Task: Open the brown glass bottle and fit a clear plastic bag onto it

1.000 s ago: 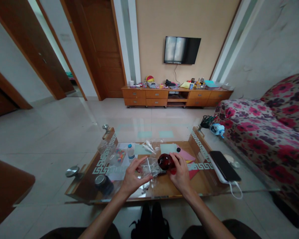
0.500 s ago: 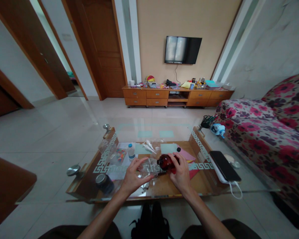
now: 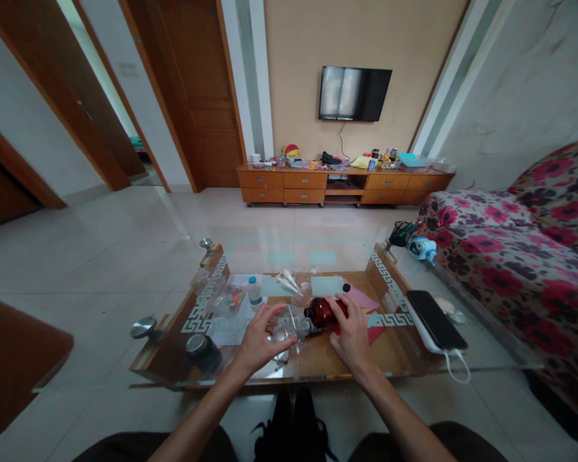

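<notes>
Bottle [image 3: 322, 312], dark red, lies tipped on the table [image 3: 399, 353], gripped by the right hand [image 3: 352, 333]; the left hand [image 3: 260, 339] clutches a clear bag [image 3: 289, 326] at its mouth.

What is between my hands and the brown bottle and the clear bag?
Nothing visible. The right hand already grips the brown bottle, tipped on its side, and the left hand holds the clear bag at the bottle's mouth.

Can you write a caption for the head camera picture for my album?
Two hands at a glass coffee table: the right hand tips a brown bottle toward clear plastic held by the left hand.
</notes>
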The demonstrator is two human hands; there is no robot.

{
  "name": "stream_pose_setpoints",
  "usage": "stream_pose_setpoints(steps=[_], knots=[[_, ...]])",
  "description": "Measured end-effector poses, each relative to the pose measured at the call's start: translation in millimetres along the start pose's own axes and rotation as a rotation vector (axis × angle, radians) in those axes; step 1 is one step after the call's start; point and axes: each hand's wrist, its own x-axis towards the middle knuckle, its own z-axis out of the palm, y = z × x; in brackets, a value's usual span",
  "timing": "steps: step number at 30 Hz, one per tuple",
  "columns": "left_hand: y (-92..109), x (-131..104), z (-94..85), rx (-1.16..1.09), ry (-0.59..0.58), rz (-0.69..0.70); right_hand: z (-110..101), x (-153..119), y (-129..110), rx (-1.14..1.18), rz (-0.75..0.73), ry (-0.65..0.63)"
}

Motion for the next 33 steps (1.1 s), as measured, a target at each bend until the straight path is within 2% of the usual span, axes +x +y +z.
stream_pose_setpoints(steps=[10, 25, 33], knots=[[-4.0, -2.0, -1.8, -0.037, -0.082, -0.072, 0.2, 0.8, 0.6, -0.008, -0.029, -0.015], [3.3, -1.4, -6.3, 0.006, -0.089, -0.039, -7.9, 5.4, 7.8, -0.076, -0.113, -0.024], [2.1, -4.5, -4.9, 0.011, -0.078, -0.033, -17.2, 10.0, 2.3, -0.106, -0.148, -0.033]])
